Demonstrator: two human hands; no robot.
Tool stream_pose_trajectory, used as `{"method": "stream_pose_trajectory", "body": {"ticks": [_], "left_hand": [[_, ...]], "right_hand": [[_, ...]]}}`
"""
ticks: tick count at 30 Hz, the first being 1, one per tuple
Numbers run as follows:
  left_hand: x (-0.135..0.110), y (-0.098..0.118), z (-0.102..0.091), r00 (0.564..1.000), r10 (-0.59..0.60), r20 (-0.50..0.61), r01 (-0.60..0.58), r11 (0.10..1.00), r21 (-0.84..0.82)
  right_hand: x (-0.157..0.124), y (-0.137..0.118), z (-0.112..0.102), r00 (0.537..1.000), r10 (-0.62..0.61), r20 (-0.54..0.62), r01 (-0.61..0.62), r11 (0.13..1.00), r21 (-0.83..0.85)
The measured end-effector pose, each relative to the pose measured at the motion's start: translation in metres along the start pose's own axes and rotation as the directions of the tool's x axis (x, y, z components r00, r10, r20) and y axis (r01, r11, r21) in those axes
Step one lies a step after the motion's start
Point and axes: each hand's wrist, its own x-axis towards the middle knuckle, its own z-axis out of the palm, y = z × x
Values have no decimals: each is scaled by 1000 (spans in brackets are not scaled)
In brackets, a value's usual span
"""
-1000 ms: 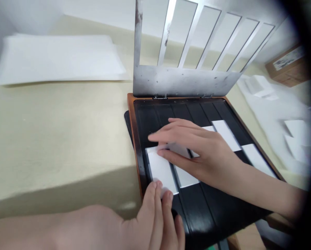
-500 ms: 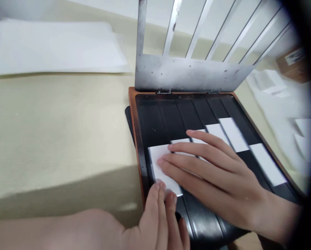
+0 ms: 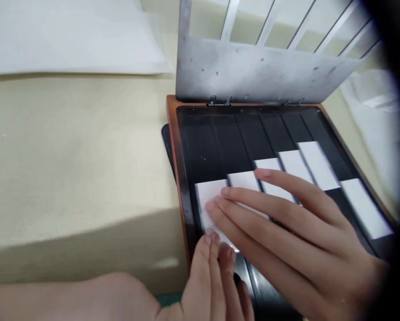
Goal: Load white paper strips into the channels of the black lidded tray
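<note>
A black slotted board [image 3: 200, 142] with a brown edge lies on the table, its slotted metal lid [image 3: 240, 73] raised on hinges. Several white cards sit in its slots in a stepped row. My right hand [image 3: 307, 232] is spread flat over them, its fingertips resting on the leftmost white card [image 3: 209, 191] and those beside it. At that leftmost card's lower edge, my left hand [image 3: 213, 281] is closed, fingertips bunched against the card; its grip is partly hidden. A separate white card [image 3: 367, 209] lies lower in the rightmost slot.
A flat stack of white sheets [image 3: 72, 44] lies at the back left of the pale table [image 3: 86, 147]. More white material [image 3: 373, 116] is blurred at the right. The upright lid stands along the board's far side. A dark rim hides the right of the view.
The view has shifted closer, so the board and lid appear larger and the back of the table has slid upward. Both hands keep nearly the same places on the leftmost card.
</note>
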Motion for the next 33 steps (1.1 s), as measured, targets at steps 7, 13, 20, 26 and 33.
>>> {"method": "stream_pose_trajectory", "body": {"ticks": [7,13,20,26,33], "left_hand": [[6,-10,-5,998,42,41,-42,999,6],[2,-15,-7,997,71,38,-68,995,-76],[2,-11,-6,1000,5,31,-4,1000,-30],[14,3,-10,990,-117,73,113,992,54],[16,-32,-17,963,245,110,-248,969,8]], "right_hand": [[3,3,-1,996,-87,-25,86,996,-37],[2,2,-2,998,-64,-13,64,998,6],[3,2,-2,998,-62,-3,62,998,28],[3,1,-2,999,-54,0,54,999,4],[1,1,-2,994,-107,10,107,994,-22]]}}
